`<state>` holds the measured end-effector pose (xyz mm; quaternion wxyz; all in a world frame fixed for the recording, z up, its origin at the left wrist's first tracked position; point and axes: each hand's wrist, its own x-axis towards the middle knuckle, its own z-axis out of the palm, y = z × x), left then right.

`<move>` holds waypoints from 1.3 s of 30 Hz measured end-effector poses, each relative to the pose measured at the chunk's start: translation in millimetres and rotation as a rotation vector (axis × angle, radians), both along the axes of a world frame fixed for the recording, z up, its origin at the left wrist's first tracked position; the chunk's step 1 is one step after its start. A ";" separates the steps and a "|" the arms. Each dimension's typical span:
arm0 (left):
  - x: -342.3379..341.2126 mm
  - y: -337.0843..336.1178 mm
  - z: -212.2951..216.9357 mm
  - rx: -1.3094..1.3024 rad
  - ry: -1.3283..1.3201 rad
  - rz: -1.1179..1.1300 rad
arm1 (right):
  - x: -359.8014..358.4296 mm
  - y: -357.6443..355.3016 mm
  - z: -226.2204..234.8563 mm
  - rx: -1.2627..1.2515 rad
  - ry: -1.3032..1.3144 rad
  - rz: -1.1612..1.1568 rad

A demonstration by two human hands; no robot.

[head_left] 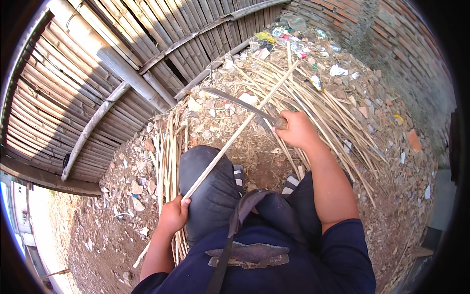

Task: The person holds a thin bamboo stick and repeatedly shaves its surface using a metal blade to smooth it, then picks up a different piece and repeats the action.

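My left hand [173,215], beside my left knee, is closed round the lower end of a long pale bamboo strip [223,152]. The strip slants up and away to the right across my knee. In my right hand [297,129] is the wooden handle of a machete [240,103]. Its long dark blade points to the far left and crosses the strip at about the strip's middle. Whether the edge touches the strip, I cannot tell. A bundle of strips [170,152] lies by my left leg, partly hidden by it. More loose strips [318,105] are spread ahead and to the right.
A bamboo slat wall [161,34] with thick poles rises at the left. At the far right stands a brick wall [391,34]. Rubble and broken stones [138,191] cover the ground, with plastic litter [293,36] at the far end. My sandalled feet [290,183] are between the bundles.
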<state>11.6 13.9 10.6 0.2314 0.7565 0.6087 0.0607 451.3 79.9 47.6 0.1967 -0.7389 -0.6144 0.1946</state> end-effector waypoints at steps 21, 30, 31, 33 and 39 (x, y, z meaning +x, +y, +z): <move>-1.4 1.7 -4.9 0.018 -0.029 0.034 | -17.5 17.0 -24.3 -0.086 -0.074 0.097; -3.4 4.2 2.5 0.010 0.011 -0.024 | -35.8 1.7 -14.2 -0.095 -0.258 0.289; -1.8 4.9 1.7 0.009 0.013 -0.032 | -24.4 6.5 -32.8 -0.052 -0.159 0.260; -1.6 4.9 -3.5 0.028 0.001 -0.010 | -13.8 14.5 -44.7 -0.008 -0.059 0.236; -1.6 3.8 -1.7 0.076 -0.004 -0.038 | -11.4 15.6 -24.2 -0.138 -0.023 0.098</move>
